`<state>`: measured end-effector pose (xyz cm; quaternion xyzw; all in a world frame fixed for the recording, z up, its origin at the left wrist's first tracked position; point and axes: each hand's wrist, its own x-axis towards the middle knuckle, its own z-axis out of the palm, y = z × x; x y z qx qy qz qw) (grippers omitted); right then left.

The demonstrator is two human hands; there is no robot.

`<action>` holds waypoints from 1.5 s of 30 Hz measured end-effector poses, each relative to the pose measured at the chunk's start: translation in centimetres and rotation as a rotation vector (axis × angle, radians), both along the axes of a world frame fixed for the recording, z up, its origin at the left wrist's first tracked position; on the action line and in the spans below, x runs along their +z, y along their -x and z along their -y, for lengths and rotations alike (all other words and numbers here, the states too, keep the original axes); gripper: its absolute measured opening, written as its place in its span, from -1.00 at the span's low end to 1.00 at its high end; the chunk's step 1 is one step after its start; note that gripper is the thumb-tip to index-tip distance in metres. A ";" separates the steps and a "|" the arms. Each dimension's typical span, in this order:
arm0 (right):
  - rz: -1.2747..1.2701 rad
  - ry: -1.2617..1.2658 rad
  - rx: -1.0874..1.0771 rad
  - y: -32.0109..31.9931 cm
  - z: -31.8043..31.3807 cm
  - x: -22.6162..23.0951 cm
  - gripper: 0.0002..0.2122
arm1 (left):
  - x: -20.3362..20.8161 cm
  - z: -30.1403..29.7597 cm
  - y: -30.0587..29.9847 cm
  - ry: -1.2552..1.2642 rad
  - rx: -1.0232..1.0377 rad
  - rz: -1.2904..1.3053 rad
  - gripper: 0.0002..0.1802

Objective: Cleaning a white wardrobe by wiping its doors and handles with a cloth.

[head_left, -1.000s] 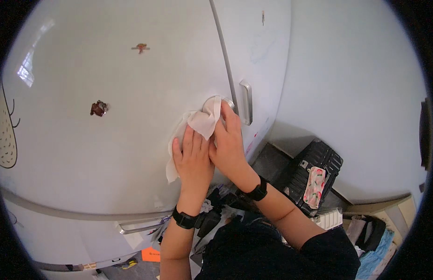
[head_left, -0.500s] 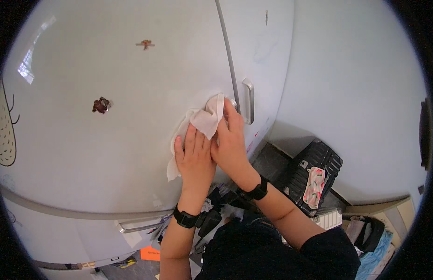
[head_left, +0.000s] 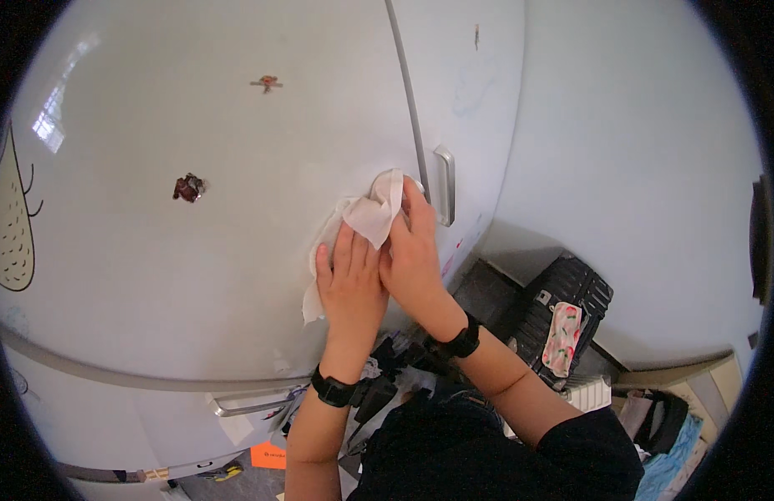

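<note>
A thin white cloth (head_left: 373,219) lies bunched against the white curved cabinet-like door (head_left: 237,275), close to its right edge. My left hand (head_left: 352,275) presses on it with fingers stretched out, their tips running under a fold. Beside it, my right hand (head_left: 414,255) curls its fingers round the upper part of the cloth, over what looks like a metal handle, mostly hidden. A silver handle (head_left: 446,185) on the neighbouring door panel stands just right of my right fingertips. Both wrists wear black bands.
Dark stickers or marks (head_left: 188,188) dot the door, with a drawn figure (head_left: 13,242) at far left. Lower down is another metal handle (head_left: 253,406). A black suitcase (head_left: 554,292) bearing a patterned pouch (head_left: 562,338) stands right, near a pale wall (head_left: 629,167). An orange card (head_left: 268,455) lies below.
The view has shifted slightly, so the door and its marks sit a little to the right. Both hands stay on the cloth in nearly the same pose.
</note>
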<state>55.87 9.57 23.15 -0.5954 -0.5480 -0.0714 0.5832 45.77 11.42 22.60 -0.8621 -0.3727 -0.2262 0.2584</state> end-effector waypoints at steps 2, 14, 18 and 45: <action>0.004 -0.012 -0.002 0.0 0.0 0.2 -0.57 | 0.0 0.1 -0.1 0.016 -0.001 0.007 -0.61; 0.002 0.103 0.036 1.8 1.8 -3.3 -0.53 | -3.9 1.0 1.8 0.099 0.011 -0.024 -0.65; -0.004 0.157 0.059 2.8 2.4 -5.0 -0.54 | -5.3 1.7 2.9 0.152 0.005 -0.056 -0.66; 0.240 0.197 0.281 14.0 6.0 -6.7 -0.59 | -7.6 7.2 14.9 0.181 0.284 0.070 -0.50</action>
